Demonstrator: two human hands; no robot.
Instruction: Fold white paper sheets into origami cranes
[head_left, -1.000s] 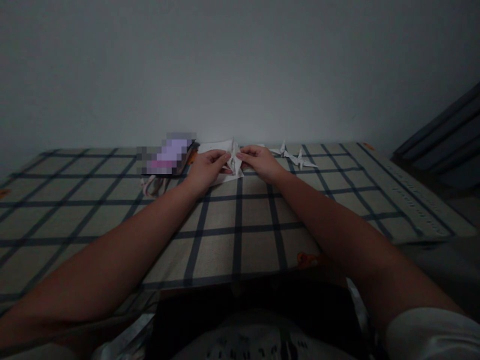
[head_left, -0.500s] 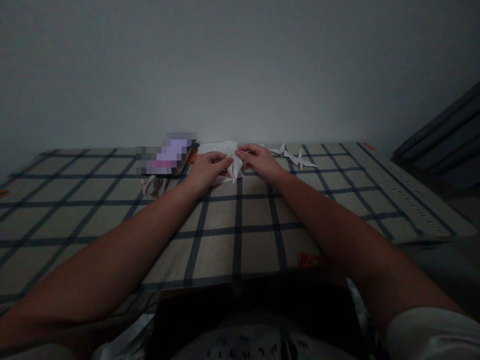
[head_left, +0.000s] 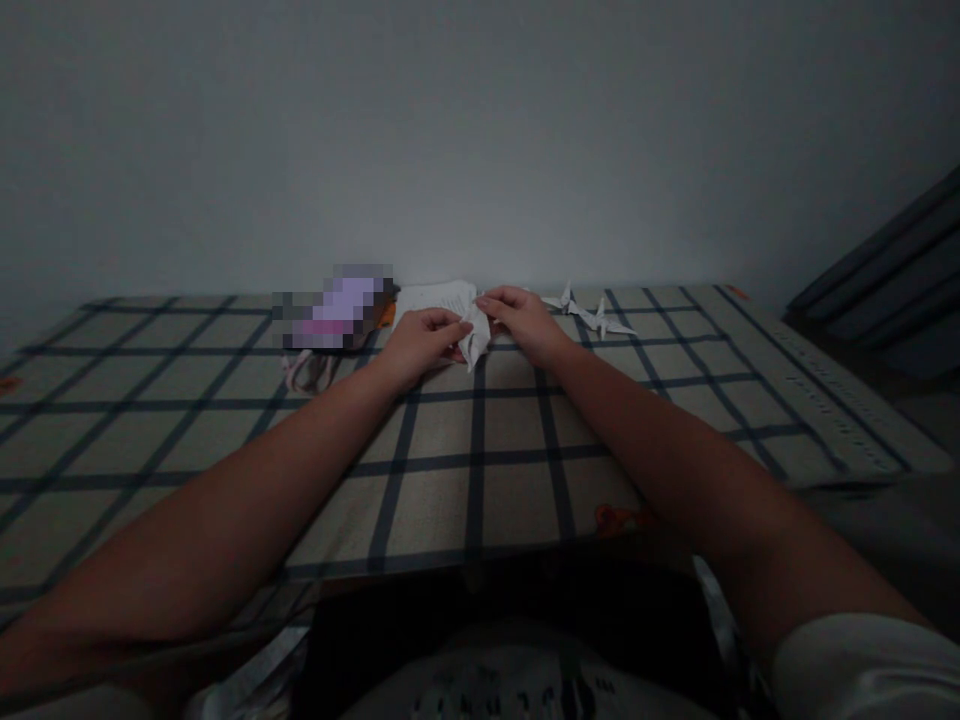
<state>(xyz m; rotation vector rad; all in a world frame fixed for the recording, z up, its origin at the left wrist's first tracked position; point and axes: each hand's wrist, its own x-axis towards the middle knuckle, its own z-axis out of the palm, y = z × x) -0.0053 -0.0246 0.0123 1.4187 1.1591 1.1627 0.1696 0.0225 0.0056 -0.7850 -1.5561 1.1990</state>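
Observation:
A small folded white paper piece (head_left: 475,340) is pinched between both my hands above a checked cloth (head_left: 480,440). My left hand (head_left: 418,342) grips its left side with closed fingers. My right hand (head_left: 525,322) pinches its upper right edge. The paper's point hangs downward. Behind it lies a white printed sheet (head_left: 435,296), partly hidden by my hands.
Two finished white paper cranes (head_left: 592,312) lie to the right of my right hand near the wall. A blurred purple object (head_left: 334,308) and a pinkish loop of strap (head_left: 306,370) lie to the left. A dark slanted surface (head_left: 885,270) stands at the far right.
The folded paper has turned over between my hands: its points stood upward a second ago and now its tip hangs downward. Both hands stayed in almost the same place.

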